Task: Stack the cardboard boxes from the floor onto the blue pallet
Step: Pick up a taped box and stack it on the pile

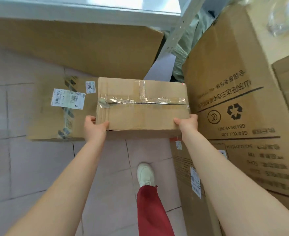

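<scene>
my white shoe and red trouser leg stand on the tiled floor below me, mid-step by the look of it. just ahead, my left hand and right hand clamp the taped box by its two near corners, thumbs laid on the top face and fingers wrapped out of sight round the sides and underneath. both hands are closed tight on it, and it sits in the air in front of me, above the floor and partly over a flat labelled box lying there.

i judge it light to middling: i hold it at arm's length by the corners alone, with no visible sag. the cardboard looks stiff but worn, with creases near my left thumb. the clear tape along the top seam is wrinkled and glossy, so i keep my thumbs on bare cardboard where the skin grips. the best hold is under the bottom edges, palms pressing inward, since the seam could give.

to my right rises a stack of big printed boxes, close beside the load. further off a long box leans by a metal post. i can't see the blue pallet.
</scene>
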